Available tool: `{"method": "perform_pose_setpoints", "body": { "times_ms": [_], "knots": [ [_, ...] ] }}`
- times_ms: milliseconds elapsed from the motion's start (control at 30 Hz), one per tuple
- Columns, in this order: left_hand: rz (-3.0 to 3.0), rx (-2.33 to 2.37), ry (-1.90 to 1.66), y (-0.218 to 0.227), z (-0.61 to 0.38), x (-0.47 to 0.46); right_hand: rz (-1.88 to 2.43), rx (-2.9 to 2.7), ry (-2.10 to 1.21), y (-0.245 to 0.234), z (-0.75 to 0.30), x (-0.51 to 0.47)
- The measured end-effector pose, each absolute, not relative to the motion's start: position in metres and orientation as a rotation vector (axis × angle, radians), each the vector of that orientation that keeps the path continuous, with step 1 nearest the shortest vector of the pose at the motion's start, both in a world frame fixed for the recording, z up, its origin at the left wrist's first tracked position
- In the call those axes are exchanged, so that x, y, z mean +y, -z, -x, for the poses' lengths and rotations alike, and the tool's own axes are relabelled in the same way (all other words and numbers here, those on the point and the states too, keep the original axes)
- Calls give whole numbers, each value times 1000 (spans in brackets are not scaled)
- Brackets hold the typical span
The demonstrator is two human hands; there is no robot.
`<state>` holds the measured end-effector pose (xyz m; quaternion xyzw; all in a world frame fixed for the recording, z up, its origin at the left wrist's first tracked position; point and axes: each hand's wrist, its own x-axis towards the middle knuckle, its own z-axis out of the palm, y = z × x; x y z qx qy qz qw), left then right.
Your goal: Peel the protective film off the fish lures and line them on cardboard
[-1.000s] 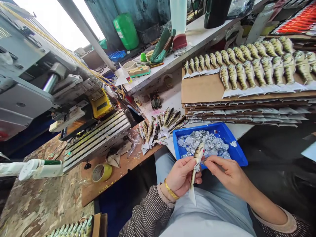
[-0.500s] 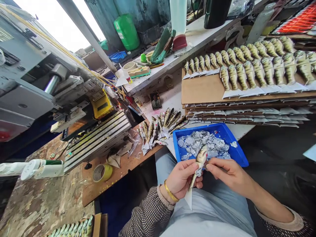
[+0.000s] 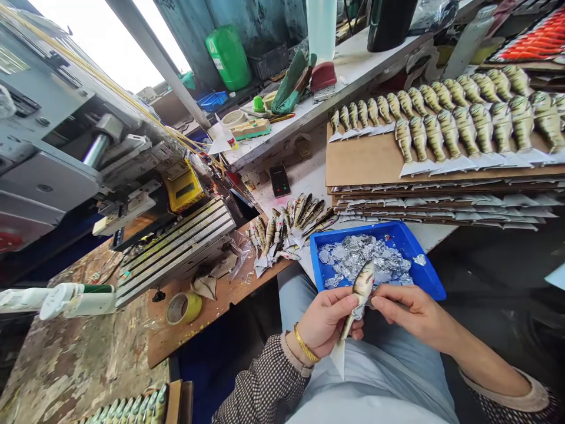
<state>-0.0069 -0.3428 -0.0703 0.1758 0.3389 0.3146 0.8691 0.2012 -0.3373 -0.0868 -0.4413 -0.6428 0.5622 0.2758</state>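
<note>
My left hand (image 3: 335, 315) is closed around a fish-shaped fishing lure (image 3: 364, 279), its head pointing up and away from me. The lure has a dark-striped back, and a white tail piece (image 3: 338, 357) hangs below my fingers. A bit of silver foil (image 3: 358, 311) clings to the lure's middle. My right hand (image 3: 408, 309) is pinched against the lure's right side; what its fingertips grip is too small to make out. Just beyond both hands, a blue tray (image 3: 430, 274) holds a heap of crumpled silver foil scraps (image 3: 353, 253).
Similar lures (image 3: 291, 221) lie in a pile left of the tray. Stacked cardboard sheets (image 3: 362, 162) carry rows of bigger lures (image 3: 450, 132). A phone (image 3: 279, 180) rests on the bench. Tape (image 3: 184, 308) and a machine (image 3: 145, 194) stand at left.
The lure has turned slightly in my left hand, showing more of its dark back. My right fingers remain at its side. The phone's screen has changed from a picture to a dark display.
</note>
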Motion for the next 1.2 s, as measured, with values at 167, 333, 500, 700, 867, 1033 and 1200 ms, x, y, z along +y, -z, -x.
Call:
{"method": "perform_pose_setpoints", "body": {
  "times_ms": [167, 333, 500, 700, 867, 1033, 1200],
  "knots": [
    [-360, 704, -655, 68, 7, -342, 1190, -1739, -1499, 85, -199, -336],
    [-359, 697, -694, 72, 10, -340, 1215, -1774, -1407, 85, -195, -335],
    [-358, 700, -762, 76, 16, -337, 1220, -1881, -1345, 87, -189, -328],
    [-308, 666, -789, 82, 28, -334, 1204, -1905, -1403, 84, -175, -317],
    [-315, 661, -818, 90, 37, -329, 1192, -1929, -1424, 78, -163, -308],
    [-278, 658, -825, 93, 48, -324, 1234, -1996, -1252, 81, -153, -301],
    [-269, 652, -831, 96, 60, -318, 1217, -2061, -1154, 83, -141, -296]
  ]
}}
